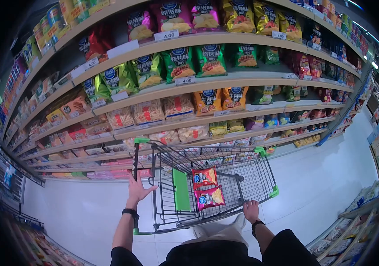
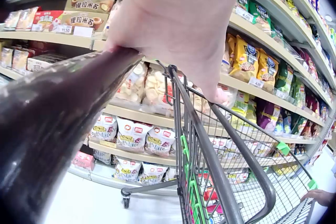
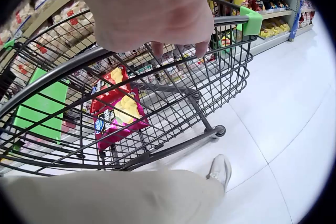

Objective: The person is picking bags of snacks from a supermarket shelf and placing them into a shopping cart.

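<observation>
In the head view a wire shopping cart [image 1: 267, 167] with green corners holds a red chip bag [image 1: 204, 177] and a magenta one [image 1: 210, 198], side by side. My left hand [image 1: 139, 189] rests on the cart's handle bar with the thumb spread away from it; in the left wrist view this hand [image 2: 173, 29] covers part of the bar and its fingertips are hidden. My right hand [image 1: 251, 210] grips the cart's near side rim. The right wrist view shows this hand [image 3: 147, 8] from above, fingertips curled over the rim, with both bags below it.
Shelves of snack bags [image 1: 178, 62] with price tags run along the far side of the cart. A green panel [image 1: 181, 189] stands at the cart's handle end. White floor [image 1: 305, 177] extends to the right, and more shelving [image 1: 353, 230] stands at the lower right.
</observation>
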`<state>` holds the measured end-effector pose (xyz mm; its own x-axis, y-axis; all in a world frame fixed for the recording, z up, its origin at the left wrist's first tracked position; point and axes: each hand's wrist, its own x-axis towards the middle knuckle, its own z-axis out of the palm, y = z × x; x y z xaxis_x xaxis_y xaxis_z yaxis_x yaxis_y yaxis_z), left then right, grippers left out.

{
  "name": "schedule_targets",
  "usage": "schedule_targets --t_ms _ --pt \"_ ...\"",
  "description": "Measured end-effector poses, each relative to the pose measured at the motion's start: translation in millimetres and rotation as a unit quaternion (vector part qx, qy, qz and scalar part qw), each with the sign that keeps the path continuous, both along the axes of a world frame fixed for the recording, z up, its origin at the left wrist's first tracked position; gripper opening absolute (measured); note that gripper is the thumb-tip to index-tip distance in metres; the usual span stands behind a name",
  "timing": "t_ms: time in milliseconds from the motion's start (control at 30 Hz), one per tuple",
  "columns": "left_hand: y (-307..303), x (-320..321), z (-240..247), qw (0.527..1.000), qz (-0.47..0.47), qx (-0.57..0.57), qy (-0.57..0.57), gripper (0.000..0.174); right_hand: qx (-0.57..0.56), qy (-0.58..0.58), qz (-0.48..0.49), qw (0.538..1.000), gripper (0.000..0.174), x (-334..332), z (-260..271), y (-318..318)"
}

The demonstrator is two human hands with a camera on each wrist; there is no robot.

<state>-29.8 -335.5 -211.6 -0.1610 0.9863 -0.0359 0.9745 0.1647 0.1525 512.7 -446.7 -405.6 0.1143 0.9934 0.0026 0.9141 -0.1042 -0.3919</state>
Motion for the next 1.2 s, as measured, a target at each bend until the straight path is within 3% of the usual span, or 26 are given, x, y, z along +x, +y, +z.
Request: schedule_targets --t_ms 200,267,333,567,633,733,900,1033,1133,1200 --pt "9.1 25.1 15.6 0.997 0.027 -0.073 -0.005 0.129 0.028 0.022 0.081 0.996 0.034 31.5 -1.9 9.1" --pt "13.1 29.6 11.3 0.997 0.033 -0.071 -0.018 0.127 0.080 -0.021 0.186 0.979 0.036 54.2 -36.6 14.8" --pt "19.0 35.8 14.8 0.993 0.042 -0.109 -0.010 0.127 -0.077 0.084 0.203 0.973 0.052 59.6 18.2 19.6" --pt "45.1 57.0 22.4 0.964 0.094 -0.250 -0.002 0.141 -0.200 0.114 0.237 0.944 0.085 91.2 39.5 34.8" --pt "50.7 82.3 51.3 0.944 0.109 -0.313 0.006 0.143 -0.220 0.116 0.233 0.940 0.083 98.4 35.4 37.2" --pt "61.3 88.0 47.9 0.925 0.138 -0.353 0.033 0.142 -0.257 0.116 0.261 0.923 0.081 109.9 29.9 45.9" --pt "85.0 85.0 19.0 0.907 0.187 -0.373 0.056 0.147 -0.276 0.125 0.299 0.905 0.080 127.2 17.6 57.5" --pt "89.1 61.7 -9.7 0.923 0.179 -0.338 0.034 0.150 -0.328 0.123 0.305 0.886 0.084 132.9 30.9 64.1" --pt "79.8 59.5 -23.7 0.957 0.150 -0.225 0.100 0.120 -0.277 0.124 0.304 0.903 0.077 135.1 21.1 62.5" --pt "77.0 59.8 -17.3 0.963 0.138 -0.217 0.081 0.116 -0.286 0.117 0.310 0.899 0.076 135.8 19.1 63.6"
